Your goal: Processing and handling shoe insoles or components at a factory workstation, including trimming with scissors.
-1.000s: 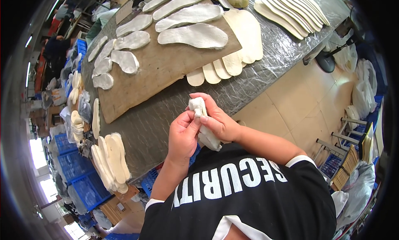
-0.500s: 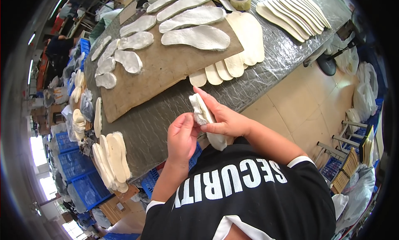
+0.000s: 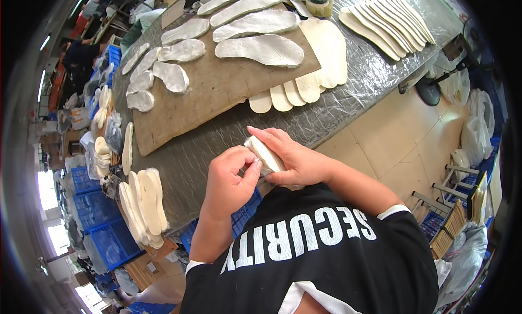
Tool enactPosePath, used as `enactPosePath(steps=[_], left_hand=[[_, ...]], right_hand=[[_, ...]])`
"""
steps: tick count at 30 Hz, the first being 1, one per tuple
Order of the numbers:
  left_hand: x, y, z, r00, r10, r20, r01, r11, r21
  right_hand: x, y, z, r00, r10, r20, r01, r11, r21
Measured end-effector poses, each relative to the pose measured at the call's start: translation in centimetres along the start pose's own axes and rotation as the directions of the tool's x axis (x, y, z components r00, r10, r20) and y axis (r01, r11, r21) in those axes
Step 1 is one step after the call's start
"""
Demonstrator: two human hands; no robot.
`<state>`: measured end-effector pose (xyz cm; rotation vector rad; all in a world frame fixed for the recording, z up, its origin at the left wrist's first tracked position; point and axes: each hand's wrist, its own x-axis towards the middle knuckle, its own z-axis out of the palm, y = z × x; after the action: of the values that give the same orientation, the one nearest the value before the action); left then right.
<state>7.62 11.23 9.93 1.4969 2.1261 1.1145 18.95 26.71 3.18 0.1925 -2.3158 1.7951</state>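
Observation:
Close to my body, just off the table's near edge, my right hand (image 3: pixel 298 157) is wrapped round a cream insole (image 3: pixel 267 155) with a whitish, fluffy edge. My left hand (image 3: pixel 228 175) pinches at that edge with thumb and fingertips. Much of the insole is hidden by my hands. Beyond them, a brown board (image 3: pixel 201 99) lies on the plastic-covered table (image 3: pixel 190 175). Several silvery-white insole pieces (image 3: pixel 260 49), long and short, are laid out on the board. Cream insoles (image 3: pixel 329 50) stick out from beneath its right side.
A fanned row of cream insoles (image 3: pixel 383 26) lies at the far right of the table, near a tape roll (image 3: pixel 318 4). More insoles (image 3: pixel 150 200) are piled at the left edge. Blue crates (image 3: pixel 111 243) stand on the left; a metal-framed rack (image 3: pixel 451 189) stands right.
Both hands have come lower, nearer my body, and the insole has tilted between them. My left hand has shifted from below the insole's edge to pinching it from above.

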Motion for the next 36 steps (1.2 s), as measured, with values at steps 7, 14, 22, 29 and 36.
enactPosePath(steps=[7, 14, 22, 29, 36], left_hand=[[-1.2, -1.2, 4.0, 0.806, -0.561, 0.189, 0.305, 0.121, -0.945], [-0.7, -0.8, 2.0, 0.982, -0.122, -0.143, 0.045, 0.892, -0.451], [1.3, 1.5, -0.3, 0.926, 0.367, 0.084, -0.376, 0.891, 0.256], [0.4, 0.7, 1.4, 0.751, 0.653, 0.098, -0.614, 0.636, 0.467], [0.2, 1.2, 2.4, 0.851, 0.51, 0.125, -0.502, 0.721, 0.479]], right_hand=[[-0.9, 2.2, 1.6, 0.997, -0.032, -0.073, 0.052, 0.955, 0.291], [-1.8, 3.1, 0.6, 0.998, -0.009, 0.068, -0.021, 0.905, 0.425], [-2.4, 1.5, -0.4, 0.972, -0.04, 0.232, -0.076, 0.879, 0.47], [-3.3, 1.0, -0.2, 0.958, 0.08, 0.274, -0.256, 0.666, 0.701], [-4.0, -1.8, -2.0, 0.972, 0.207, 0.113, -0.22, 0.968, 0.117]])
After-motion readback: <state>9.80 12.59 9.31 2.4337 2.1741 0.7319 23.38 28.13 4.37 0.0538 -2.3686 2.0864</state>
